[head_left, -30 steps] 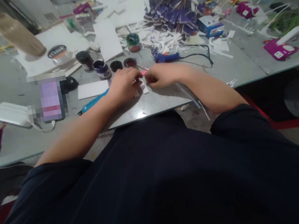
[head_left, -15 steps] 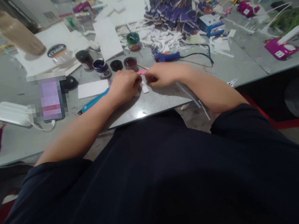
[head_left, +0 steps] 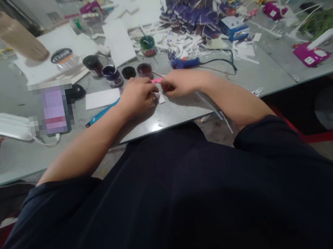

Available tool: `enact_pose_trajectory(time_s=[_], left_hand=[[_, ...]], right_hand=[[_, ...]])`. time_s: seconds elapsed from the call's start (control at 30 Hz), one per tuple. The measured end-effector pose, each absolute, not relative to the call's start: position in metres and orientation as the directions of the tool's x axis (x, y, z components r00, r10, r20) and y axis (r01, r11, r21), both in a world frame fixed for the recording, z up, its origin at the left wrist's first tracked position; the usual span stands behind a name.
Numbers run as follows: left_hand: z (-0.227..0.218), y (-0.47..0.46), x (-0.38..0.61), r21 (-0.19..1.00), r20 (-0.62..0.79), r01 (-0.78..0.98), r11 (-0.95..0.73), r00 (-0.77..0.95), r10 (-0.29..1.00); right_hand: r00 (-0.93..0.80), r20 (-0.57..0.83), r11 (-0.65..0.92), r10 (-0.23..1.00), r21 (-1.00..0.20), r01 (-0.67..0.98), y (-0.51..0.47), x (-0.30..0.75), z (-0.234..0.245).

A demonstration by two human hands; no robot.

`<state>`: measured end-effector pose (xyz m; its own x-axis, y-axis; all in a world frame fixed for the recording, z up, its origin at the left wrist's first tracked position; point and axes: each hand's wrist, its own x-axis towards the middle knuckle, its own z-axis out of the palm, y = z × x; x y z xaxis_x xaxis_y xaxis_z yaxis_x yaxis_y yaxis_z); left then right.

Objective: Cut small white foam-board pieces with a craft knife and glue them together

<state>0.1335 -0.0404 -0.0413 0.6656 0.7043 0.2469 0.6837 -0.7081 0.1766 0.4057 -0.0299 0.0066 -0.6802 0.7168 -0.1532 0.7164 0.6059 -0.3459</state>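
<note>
My left hand (head_left: 137,95) and my right hand (head_left: 178,83) meet over the grey table (head_left: 168,115), fingers curled. Between their fingertips they pinch a small pink piece (head_left: 156,81). A small white strip (head_left: 160,97) lies on the table just under the hands. Both forearms rest near the table's front edge. A white card (head_left: 102,98) and a blue pen-like tool (head_left: 103,113) lie just left of my left hand.
Several small paint pots (head_left: 112,75) stand behind the hands, with a blue glue gun (head_left: 186,62) and its cable to the right. A heap of purple pieces (head_left: 191,8) and white foam sheets (head_left: 120,42) fill the back. Magenta packets (head_left: 312,56) lie at both sides.
Both hands stay together on the pink piece, with only slight finger movement. The view has shifted a little.
</note>
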Motion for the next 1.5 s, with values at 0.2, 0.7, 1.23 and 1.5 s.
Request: enact_pose_trajectory(time_s=[0.2, 0.7, 1.23, 1.5], left_hand=[[-0.036, -0.047, 0.135, 0.173, 0.215, 0.678, -0.715, 0.682, 0.699], [-0.039, -0.053, 0.140, 0.198, 0.202, 0.678, -0.708, 0.678, 0.707], [0.061, -0.004, -0.022, 0.075, -0.191, 0.914, -0.398, 0.405, 0.894], [-0.023, 0.043, -0.026, 0.037, -0.075, 0.883, -0.469, 0.470, 0.879]], right_hand=[[-0.673, -0.201, 0.600, 0.712, -0.324, 0.731, -0.034, 0.404, 0.014], [-0.694, -0.164, 0.599, 0.701, -0.393, 0.698, -0.035, 0.404, 0.013], [-0.705, -0.043, 0.605, 0.708, -0.477, 0.637, -0.013, 0.425, -0.001], [-0.710, 0.084, 0.658, 0.699, -0.463, 0.594, -0.008, 0.431, -0.006]])
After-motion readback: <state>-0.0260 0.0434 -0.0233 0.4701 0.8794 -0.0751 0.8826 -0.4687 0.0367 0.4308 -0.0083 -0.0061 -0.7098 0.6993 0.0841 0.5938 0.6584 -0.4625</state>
